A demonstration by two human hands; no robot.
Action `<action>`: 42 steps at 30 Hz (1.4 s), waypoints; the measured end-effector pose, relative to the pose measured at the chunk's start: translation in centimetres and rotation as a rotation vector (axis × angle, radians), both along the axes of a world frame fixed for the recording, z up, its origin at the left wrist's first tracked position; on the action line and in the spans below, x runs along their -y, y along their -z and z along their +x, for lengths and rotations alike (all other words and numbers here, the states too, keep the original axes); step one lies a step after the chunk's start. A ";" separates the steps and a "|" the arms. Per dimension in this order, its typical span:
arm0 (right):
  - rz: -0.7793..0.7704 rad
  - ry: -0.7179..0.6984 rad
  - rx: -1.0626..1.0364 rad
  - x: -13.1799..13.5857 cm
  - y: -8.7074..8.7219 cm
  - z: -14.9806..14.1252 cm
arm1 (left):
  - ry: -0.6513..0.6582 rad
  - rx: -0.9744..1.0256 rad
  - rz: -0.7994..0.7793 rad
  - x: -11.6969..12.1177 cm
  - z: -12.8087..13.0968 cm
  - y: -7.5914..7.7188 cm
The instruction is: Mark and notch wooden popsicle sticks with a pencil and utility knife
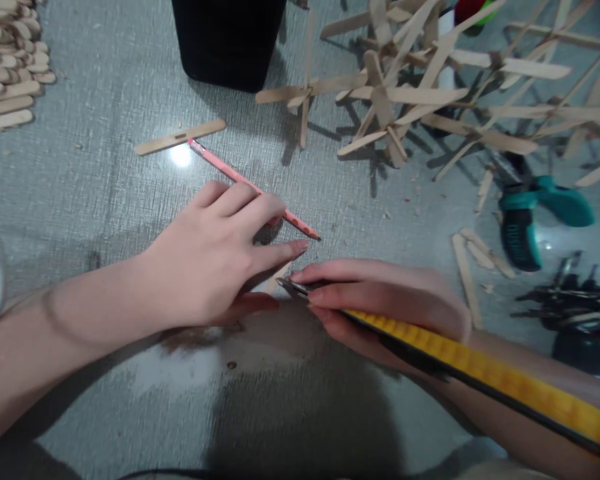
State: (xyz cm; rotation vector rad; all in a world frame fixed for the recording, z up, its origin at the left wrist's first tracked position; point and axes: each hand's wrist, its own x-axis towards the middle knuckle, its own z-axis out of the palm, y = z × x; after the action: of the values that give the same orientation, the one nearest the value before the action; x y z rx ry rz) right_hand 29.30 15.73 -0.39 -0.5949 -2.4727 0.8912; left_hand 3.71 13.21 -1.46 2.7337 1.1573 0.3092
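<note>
My left hand [220,253] lies on the table with its index finger stretched out and its thumb below. Between them a wooden craft stick [279,277] is pinned down; most of it is hidden under the hand. My right hand [380,300] is closed around a yellow and black utility knife [440,353], gripped close to the blade. The blade tip touches or nearly touches the craft stick. A pink pencil [225,167] runs just past my left hand's curled fingers, its point to the right. Beyond its eraser end rests a craft stick with a small dark slot or mark [180,137] in its middle.
Crossed craft-stick pieces [385,100] crowd the back right. A black container [230,40] stands at the back, and stacked craft sticks [10,73] lie at far left. On the right are teal-handled pliers [523,227], stick offcuts [465,277] and a blurred cluster of dark tools [575,300].
</note>
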 end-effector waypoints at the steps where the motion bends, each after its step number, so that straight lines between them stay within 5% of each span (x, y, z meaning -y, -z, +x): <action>1: -0.014 -0.001 -0.011 0.1 0.1 0.0 | -0.001 0.000 -0.004 0.0 0.0 0.0; 4: -0.185 0.050 -0.036 0.8 0.1 0.1 | -0.005 -0.005 -0.017 0.0 0.0 0.0; 9: -0.815 0.300 0.071 1.8 -0.6 -0.8 | -0.007 -0.016 -0.015 0.2 0.0 -0.1; 11: -1.182 0.387 0.171 1.6 -1.2 -1.3 | 0.001 -0.017 -0.005 0.2 0.1 -0.2; 14: -1.471 0.383 0.271 0.9 -1.8 -1.9 | 0.013 -0.033 -0.006 0.1 0.2 -0.4; 21: -1.326 0.379 0.247 1.1 -1.8 -1.9 | -0.025 -0.018 -0.031 0.0 0.3 -0.4; 39: -1.453 0.424 0.233 1.0 -2.0 -1.7 | -0.032 -0.026 -0.031 0.2 0.1 -0.5; 42: -1.324 0.398 0.175 0.9 -1.8 -1.2 | -0.038 -0.023 -0.043 0.1 0.2 -0.5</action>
State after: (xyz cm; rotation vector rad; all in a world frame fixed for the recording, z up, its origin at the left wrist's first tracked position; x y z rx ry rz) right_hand 28.08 14.82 1.40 -1.5150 -1.4469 2.2722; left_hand 3.91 13.09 -0.96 2.6875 1.2082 0.2553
